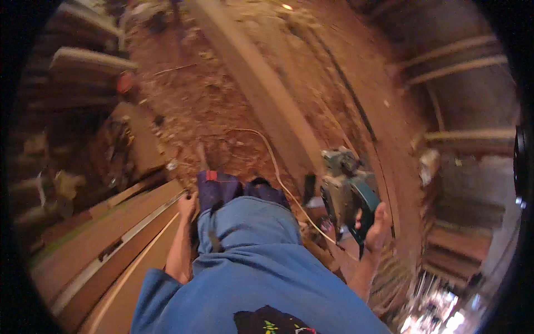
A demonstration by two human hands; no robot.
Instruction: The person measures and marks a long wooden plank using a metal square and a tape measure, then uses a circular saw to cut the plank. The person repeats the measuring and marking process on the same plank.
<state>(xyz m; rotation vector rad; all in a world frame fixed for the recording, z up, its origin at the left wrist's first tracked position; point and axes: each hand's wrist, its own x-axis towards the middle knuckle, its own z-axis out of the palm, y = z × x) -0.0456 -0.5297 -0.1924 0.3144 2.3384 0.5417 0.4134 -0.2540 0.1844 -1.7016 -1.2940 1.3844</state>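
Note:
My right hand (379, 227) is wrapped round the handle of a dark green and grey corded power tool, which looks like an electric planer (346, 197). It is held out to my right, beside a long wooden beam (267, 83). A pale cord (273, 158) loops between the tool and the ground in front of me. My left hand (188, 205) hangs low at my left side, fingers curled, close to the end of a stack of planks (119, 253). Blur hides whether anything is in it.
Reddish, debris-strewn ground (189, 106) lies ahead. Stacked timber (92, 58) stands at the far left, with a small red object (125, 83) near it. More boards (461, 136) line the right side. A bright opening (439, 312) shows at the lower right.

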